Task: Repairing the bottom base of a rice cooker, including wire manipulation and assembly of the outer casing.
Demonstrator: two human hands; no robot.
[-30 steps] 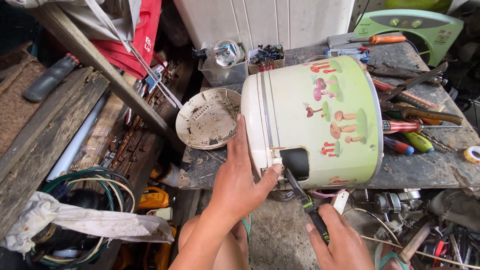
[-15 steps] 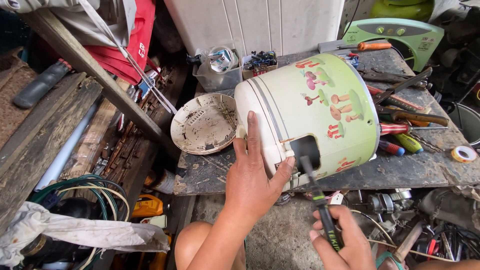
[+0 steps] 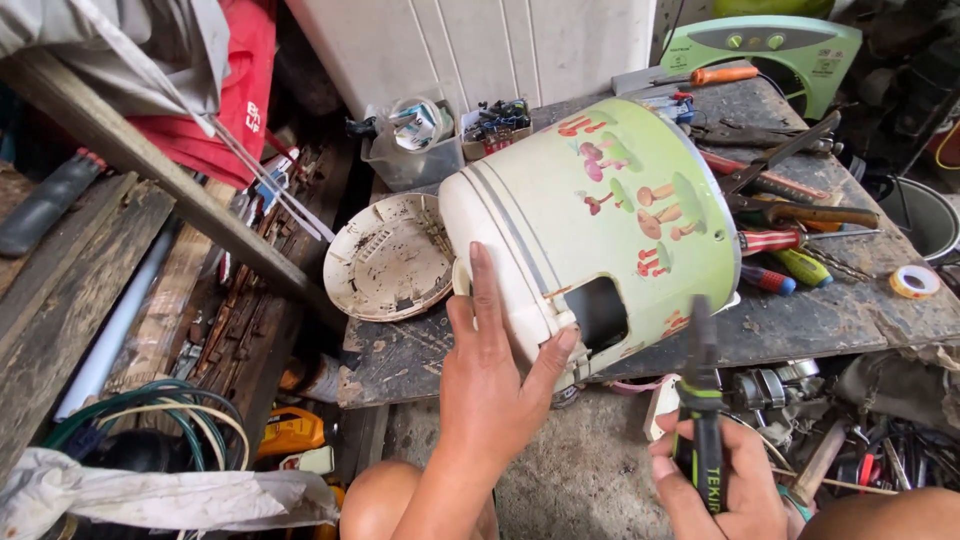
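Note:
A pale green and cream rice cooker body (image 3: pixel 600 210) with mushroom pictures lies on its side on a worn workbench (image 3: pixel 850 320). My left hand (image 3: pixel 495 380) presses flat against its cream lower end, thumb beside a dark rectangular opening (image 3: pixel 605 312). My right hand (image 3: pixel 715 480) grips a screwdriver (image 3: pixel 703 420) with a black and green handle, its shaft pointing up just right of that opening. A round, dirty cream base plate (image 3: pixel 390 258) lies to the left of the cooker.
Screwdrivers and pliers (image 3: pixel 790 215) lie on the bench right of the cooker, with a yellow tape roll (image 3: pixel 914 281). A green appliance panel (image 3: pixel 770 45) stands behind. Small plastic bins (image 3: pixel 415 145) sit at the back. Wooden planks (image 3: pixel 100 260) and coiled cables (image 3: pixel 140 430) are left.
The screwdriver tip has drawn out of the dark opening and moved right and down. The cooker has tilted slightly, with my left hand staying on its end.

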